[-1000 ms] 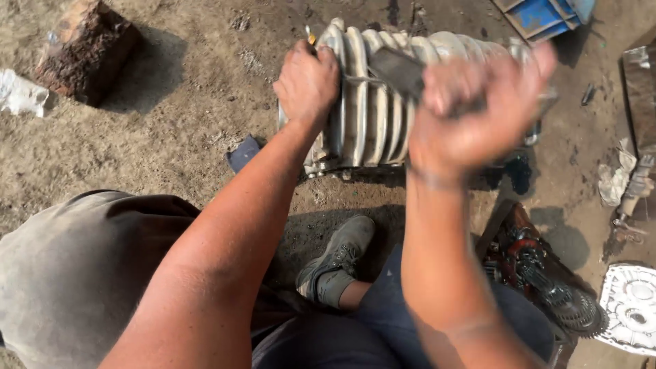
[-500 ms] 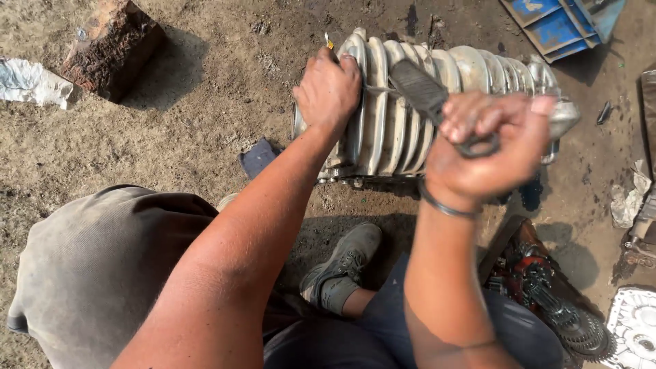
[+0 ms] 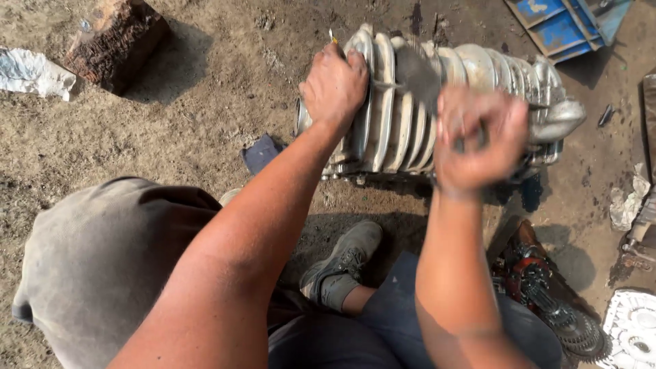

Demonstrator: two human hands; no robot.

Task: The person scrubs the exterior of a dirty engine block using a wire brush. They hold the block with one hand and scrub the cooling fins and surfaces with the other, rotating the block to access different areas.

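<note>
Head view showed a ribbed metal casing (image 3: 410, 109) on dirt ground (image 3: 171, 137). Right hand (image 3: 471, 140), blurred, was fisted around a dark tool (image 3: 418, 72) over its ribs; left hand (image 3: 333, 85) clasped its left end.

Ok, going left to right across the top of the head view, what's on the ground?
Crumpled white wrap → wood block → left hand on the finned metal casing → blurred right hand gripping a tool → blue metal frame.
</note>
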